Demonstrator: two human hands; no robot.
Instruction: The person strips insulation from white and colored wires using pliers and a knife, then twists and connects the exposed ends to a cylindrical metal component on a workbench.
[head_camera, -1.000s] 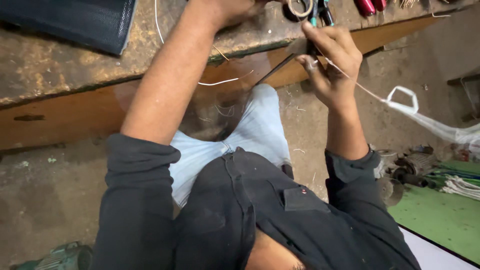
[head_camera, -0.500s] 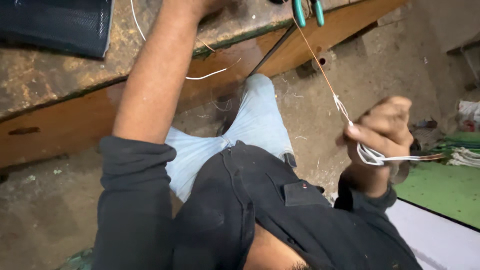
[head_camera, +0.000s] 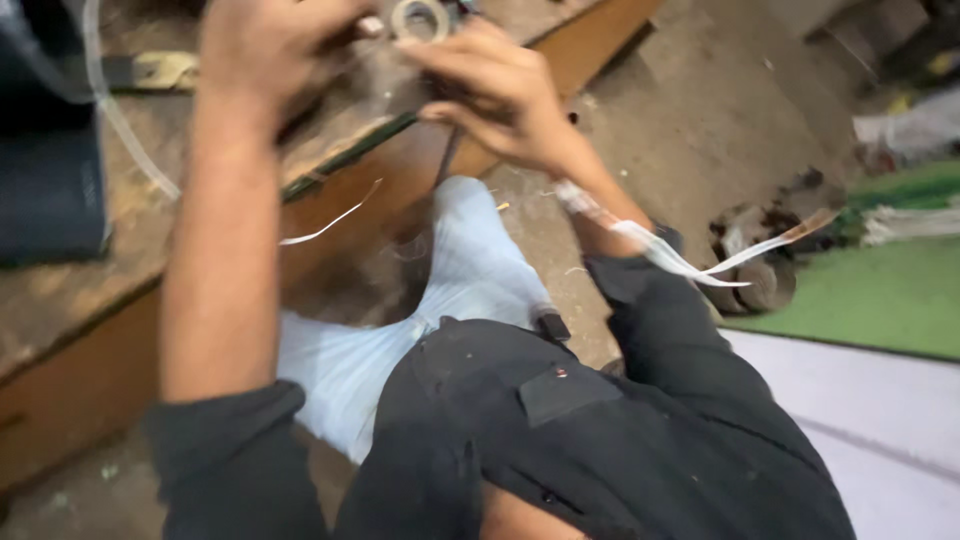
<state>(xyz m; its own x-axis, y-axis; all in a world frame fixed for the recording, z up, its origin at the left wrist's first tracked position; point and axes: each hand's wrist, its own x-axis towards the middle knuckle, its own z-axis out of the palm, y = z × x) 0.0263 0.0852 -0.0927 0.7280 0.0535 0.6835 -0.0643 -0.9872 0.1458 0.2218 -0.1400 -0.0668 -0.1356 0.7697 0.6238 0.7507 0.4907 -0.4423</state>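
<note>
Both hands meet over the worn wooden workbench (head_camera: 330, 150) at the top of the view. My left hand (head_camera: 270, 45) has its fingers curled, with the fingertips against a small pale ring of tape (head_camera: 420, 18); blur hides the grip. My right hand (head_camera: 495, 95) is closed just below the ring. A white flat cord (head_camera: 680, 262) runs from that hand along the wrist and trails off to the right in a loop. A thin dark rod (head_camera: 446, 152) pokes down under the right hand.
A dark blue case (head_camera: 50, 195) lies on the bench at left, with a clear tube (head_camera: 120, 130) curving past it. A loose white strip (head_camera: 330, 220) hangs off the bench edge. On the dusty floor at right are a green mat (head_camera: 870, 300) and a clump of scrap (head_camera: 760, 255).
My right hand, which had pulled the white cord far out to the right, has come back up to the bench beside the left hand. The view has tilted and moved closer.
</note>
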